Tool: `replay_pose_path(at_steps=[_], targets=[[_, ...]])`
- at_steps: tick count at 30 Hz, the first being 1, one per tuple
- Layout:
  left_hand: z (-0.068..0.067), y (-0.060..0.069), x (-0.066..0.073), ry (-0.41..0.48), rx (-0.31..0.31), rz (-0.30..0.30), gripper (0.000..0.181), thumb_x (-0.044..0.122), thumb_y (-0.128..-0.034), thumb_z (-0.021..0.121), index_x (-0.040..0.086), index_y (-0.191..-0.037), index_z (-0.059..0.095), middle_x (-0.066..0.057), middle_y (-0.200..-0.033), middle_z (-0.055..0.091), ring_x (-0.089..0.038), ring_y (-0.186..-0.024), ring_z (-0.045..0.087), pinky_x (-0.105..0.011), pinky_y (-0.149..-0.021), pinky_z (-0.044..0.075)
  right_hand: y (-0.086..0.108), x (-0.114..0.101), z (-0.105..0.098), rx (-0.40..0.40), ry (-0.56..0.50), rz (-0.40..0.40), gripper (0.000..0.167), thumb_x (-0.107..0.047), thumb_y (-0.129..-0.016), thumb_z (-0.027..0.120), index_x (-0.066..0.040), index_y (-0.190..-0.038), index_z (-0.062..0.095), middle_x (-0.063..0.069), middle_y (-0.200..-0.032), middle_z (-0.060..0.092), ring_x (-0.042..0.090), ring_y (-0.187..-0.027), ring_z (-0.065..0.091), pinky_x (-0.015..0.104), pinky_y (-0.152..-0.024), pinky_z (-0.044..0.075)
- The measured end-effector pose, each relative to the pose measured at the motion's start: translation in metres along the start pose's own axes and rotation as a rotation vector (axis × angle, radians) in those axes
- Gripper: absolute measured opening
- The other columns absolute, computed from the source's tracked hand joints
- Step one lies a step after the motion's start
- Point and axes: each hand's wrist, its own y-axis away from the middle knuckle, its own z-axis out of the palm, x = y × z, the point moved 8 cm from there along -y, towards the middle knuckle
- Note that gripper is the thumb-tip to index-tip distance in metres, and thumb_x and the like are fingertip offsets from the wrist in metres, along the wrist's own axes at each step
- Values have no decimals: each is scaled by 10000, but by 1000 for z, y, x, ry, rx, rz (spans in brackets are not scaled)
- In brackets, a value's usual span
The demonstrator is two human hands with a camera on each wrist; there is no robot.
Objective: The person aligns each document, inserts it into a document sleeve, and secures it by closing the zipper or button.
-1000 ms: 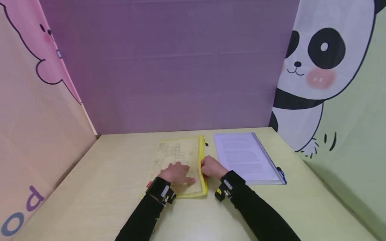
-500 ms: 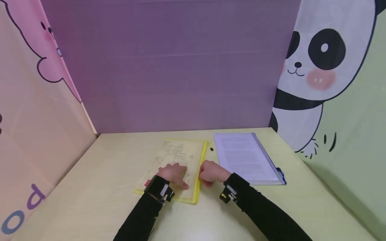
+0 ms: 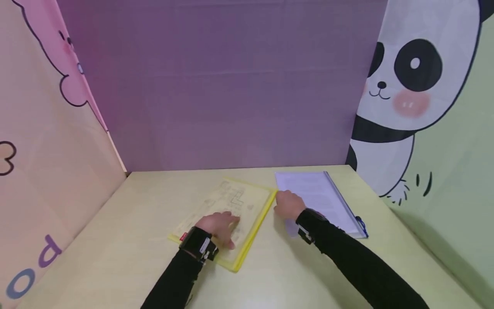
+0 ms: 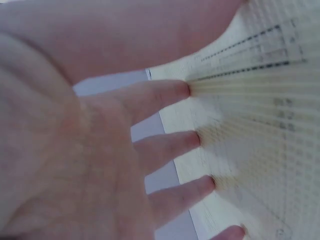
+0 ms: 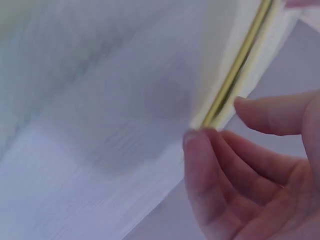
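Observation:
A yellow, see-through zip pouch (image 3: 248,204) with papers inside lies turned at an angle on the table. My left hand (image 3: 217,225) rests on its face, fingers spread; in the left wrist view their tips press the ribbed mesh (image 4: 250,115). At the pouch's far right corner is my right hand (image 3: 289,204). The right wrist view shows its bent index fingertip (image 5: 192,137) touching the end of the yellow zip edge (image 5: 240,65), while the thumb stands apart from the index finger. The black zip pull seen earlier is out of sight.
Behind my right hand, a clear folder (image 3: 316,193) of white printed sheets with a dark spine lies on the table (image 3: 162,201). A small blue item (image 3: 360,224) sits at its near right corner. A purple backdrop (image 3: 239,94) stands behind the table.
The pouch has turned clockwise, its near right corner swinging left and towards me. My right hand has moved from its right edge up to the far right corner. My left hand stays on it.

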Motion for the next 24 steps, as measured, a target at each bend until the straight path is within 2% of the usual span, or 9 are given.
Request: replay_pose_path(at_steps=[3,7,13,15,18,24], targets=[[1,2,-3,52,-17,14,840,272,-768,886,237,-1515,503,-92,-1604,388,-337,-1464,353,-581,-1141,334,-7,14,-7,18,20,79,235,-106,-933,625,-69,-728,518,31,-645,430,201,-564,433,335,-519,366],[1,3,-6,105,-32,12,839,254,-753,897,249,-1503,521,-78,-1605,388,-330,-1472,339,-586,-1153,312,-15,29,-7,-20,20,161,216,-163,-962,590,-47,-780,578,88,-741,533,242,-639,515,362,-578,432],[-1,4,-8,102,-40,45,838,243,-751,898,257,-1501,524,-66,-1610,385,-330,-1478,331,-580,-1165,292,-27,36,5,-68,70,170,226,-232,-980,595,-17,-953,662,201,-1001,579,379,-923,586,499,-777,517],[-1,4,-8,104,-47,59,841,232,-751,898,252,-1502,523,-68,-1615,377,-332,-1483,320,-579,-1173,279,-30,38,8,-69,72,163,227,-227,-985,600,-9,-985,662,213,-1016,570,399,-952,573,517,-785,515],[0,5,-9,106,-60,65,846,233,-747,899,259,-1503,521,-60,-1621,366,-332,-1490,306,-587,-1176,267,-33,40,11,-57,45,160,183,-175,-975,610,2,-950,650,194,-945,586,367,-862,578,470,-713,513],[2,3,-14,115,-63,28,850,261,-737,910,304,-1495,527,-17,-1618,377,-311,-1485,321,-582,-1165,292,-38,42,9,-12,-20,139,92,-52,-916,595,8,-846,599,134,-778,571,269,-655,491,351,-564,421]])
